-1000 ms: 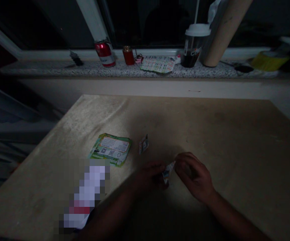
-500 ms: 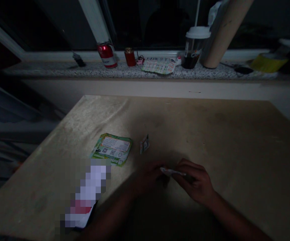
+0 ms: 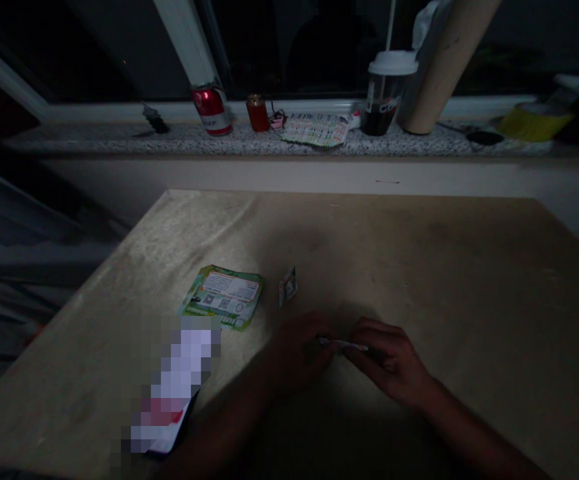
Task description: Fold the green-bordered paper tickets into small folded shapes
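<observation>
Between my hands is a small, thin folded piece of printed paper [image 3: 342,344], seen almost edge-on. My left hand [image 3: 299,347] is closed on its left end, with the fingers in deep shadow. At the other end, my right hand [image 3: 392,363] pinches it between thumb and fingers. Just beyond my left hand, a small folded paper piece [image 3: 288,287] stands tilted on the table [image 3: 434,260]. To its left lies a flat green printed packet [image 3: 229,293] with white text panels. The print on the held piece is too dark to read.
A phone [image 3: 179,380] with a blurred, lit screen lies left of my left forearm. On the windowsill [image 3: 169,143] stand a red can [image 3: 212,110], a small red jar [image 3: 257,113], a crumpled printed wrapper [image 3: 314,129], a lidded cup [image 3: 382,100], a cardboard tube [image 3: 432,93] and yellow tape [image 3: 534,123].
My left fingers have moved up and closed around the left end of the paper piece. That piece now lies more level. My right hand has kept its pinch.
</observation>
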{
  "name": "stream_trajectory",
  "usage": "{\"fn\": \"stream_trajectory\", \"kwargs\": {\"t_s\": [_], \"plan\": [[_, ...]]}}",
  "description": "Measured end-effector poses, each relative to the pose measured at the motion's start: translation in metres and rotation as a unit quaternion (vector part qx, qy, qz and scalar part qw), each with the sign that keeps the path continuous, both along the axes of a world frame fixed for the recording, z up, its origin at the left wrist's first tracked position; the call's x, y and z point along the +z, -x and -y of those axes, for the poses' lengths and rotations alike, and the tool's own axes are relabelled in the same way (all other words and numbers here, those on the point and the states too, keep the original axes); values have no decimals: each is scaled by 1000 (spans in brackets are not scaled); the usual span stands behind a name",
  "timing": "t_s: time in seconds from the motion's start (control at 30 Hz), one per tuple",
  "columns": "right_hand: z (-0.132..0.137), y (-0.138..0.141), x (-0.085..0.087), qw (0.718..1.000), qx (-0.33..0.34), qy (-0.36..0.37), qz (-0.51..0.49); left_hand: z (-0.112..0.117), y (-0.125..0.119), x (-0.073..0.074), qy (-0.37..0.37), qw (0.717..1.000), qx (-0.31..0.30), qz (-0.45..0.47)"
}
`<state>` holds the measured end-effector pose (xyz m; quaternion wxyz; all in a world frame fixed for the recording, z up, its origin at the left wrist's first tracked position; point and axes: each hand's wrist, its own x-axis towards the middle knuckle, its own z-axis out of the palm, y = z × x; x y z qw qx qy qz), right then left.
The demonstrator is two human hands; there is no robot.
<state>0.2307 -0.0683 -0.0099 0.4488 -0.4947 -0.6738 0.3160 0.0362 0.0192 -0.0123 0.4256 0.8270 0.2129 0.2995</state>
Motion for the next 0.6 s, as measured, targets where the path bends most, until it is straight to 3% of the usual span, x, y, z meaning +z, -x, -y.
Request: {"fn": "stream_trajectory", "kwargs": {"t_s": [0.23, 0.6], "plan": [[0, 1, 0, 1000, 13, 22, -14, 1, 1, 1, 20, 1000, -13, 5], [0, -3, -6, 993, -2, 81, -88, -6, 6, 6, 231, 972, 6, -51]]}}
